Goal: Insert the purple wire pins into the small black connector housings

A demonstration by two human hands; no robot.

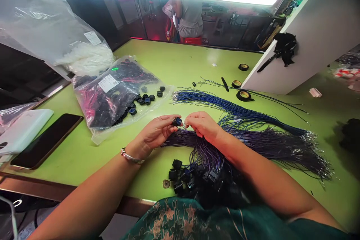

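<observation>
My left hand (159, 130) holds a small black connector (177, 121) between thumb and fingers above the table's middle. Close on its right, my right hand (203, 124) pinches a thin wire (183, 124) at the connector's side. Beneath and right of the hands lies a bundle of dark purple wires (270, 146), with a blue wire bundle (225, 105) behind it. Nearer my body, black connectors with wires attached (180, 174) form a pile. To the left, loose black connectors (146, 100) spill from the mouth of a clear plastic bag (112, 90).
A phone (47, 140) and a white case (26, 129) lie at the left. Tape rolls (243, 95) sit near a white panel (303, 41) at the right. Behind the green table (157, 52) a person (191, 17) is visible. A bag of white parts (87, 56) stands back left.
</observation>
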